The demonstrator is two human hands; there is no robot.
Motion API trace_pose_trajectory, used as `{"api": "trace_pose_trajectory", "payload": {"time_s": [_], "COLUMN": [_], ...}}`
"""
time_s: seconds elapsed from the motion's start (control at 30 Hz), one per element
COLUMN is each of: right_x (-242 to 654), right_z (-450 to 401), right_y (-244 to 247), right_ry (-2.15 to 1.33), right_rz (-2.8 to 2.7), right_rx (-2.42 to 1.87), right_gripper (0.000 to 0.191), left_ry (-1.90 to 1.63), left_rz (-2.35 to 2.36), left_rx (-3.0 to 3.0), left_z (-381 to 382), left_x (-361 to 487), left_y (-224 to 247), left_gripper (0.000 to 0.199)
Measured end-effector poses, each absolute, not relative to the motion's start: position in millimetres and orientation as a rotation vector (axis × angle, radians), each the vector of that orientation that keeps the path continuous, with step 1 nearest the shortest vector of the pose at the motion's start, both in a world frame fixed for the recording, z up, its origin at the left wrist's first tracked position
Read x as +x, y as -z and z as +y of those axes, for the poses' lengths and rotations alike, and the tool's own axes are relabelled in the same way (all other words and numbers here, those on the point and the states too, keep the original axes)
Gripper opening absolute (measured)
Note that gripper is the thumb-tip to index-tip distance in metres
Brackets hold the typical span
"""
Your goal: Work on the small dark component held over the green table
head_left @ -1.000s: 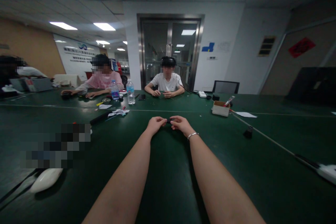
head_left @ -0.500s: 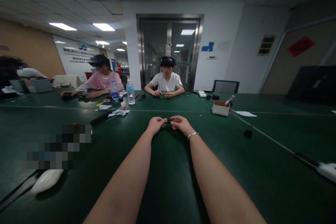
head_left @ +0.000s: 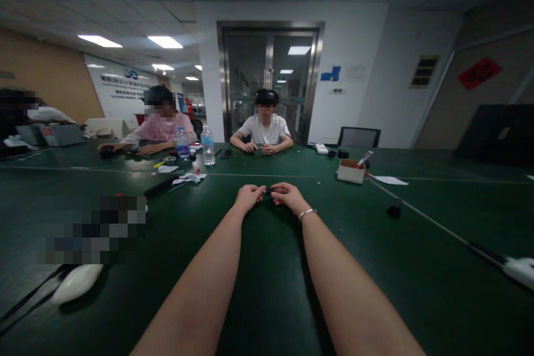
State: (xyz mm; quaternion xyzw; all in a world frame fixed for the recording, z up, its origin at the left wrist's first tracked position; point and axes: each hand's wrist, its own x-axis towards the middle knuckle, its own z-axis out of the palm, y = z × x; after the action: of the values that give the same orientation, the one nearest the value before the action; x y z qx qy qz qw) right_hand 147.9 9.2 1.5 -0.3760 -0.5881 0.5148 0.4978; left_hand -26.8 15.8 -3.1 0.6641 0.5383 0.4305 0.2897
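Dark object (head_left: 268, 191) is clamped by left fingers (head_left: 259, 191) and right fingers (head_left: 277, 195), open box (head_left: 350, 176) beyond.

A long, dark green tabletop (head_left: 271, 272) with a dull sheen spreads across the view, a thin pale line crossing its width. On its far part, two clear plastic water bottles, one (head_left: 182, 143) left of the other (head_left: 208, 150), stand upright near a dark phone (head_left: 226, 153). Crumpled white paper (head_left: 189, 178) lies nearer, left of centre. On the right sits an open cardboard box (head_left: 351, 174) beside a flat white sheet (head_left: 391, 181); a small black object (head_left: 394, 209) lies nearer. A glossy white rounded object (head_left: 78, 283) rests at the near left, beside a pixelated patch.
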Motion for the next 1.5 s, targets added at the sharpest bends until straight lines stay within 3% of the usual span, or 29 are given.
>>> {"api": "trace_pose_trajectory", "payload": {"time_s": [0.73, 0.9, 1.27, 1.5], "right_x": [150, 149, 149, 149], "right_z": [11, 14, 16, 14], "right_y": [-3, -2, -1, -2], "right_ry": [-1.366, -1.374, -1.333, -1.33], "right_rz": [-1.356, -1.306, -1.338, -1.336], "right_rx": [-0.873, -0.945, -0.963, -0.964], "right_gripper": [0.022, 0.011, 0.022, 0.022], "left_ry": [-1.127, -1.177, -1.341, -1.348], "left_rz": [1.532, 1.442, 1.178, 1.041], "left_rx": [1.856, 1.841, 1.787, 1.694], "left_z": [10, 17, 16, 8], "left_x": [-26, -25, -25, -26], "left_y": [0, 7, 6, -1], "left_gripper": [0.058, 0.051, 0.029, 0.027]}}
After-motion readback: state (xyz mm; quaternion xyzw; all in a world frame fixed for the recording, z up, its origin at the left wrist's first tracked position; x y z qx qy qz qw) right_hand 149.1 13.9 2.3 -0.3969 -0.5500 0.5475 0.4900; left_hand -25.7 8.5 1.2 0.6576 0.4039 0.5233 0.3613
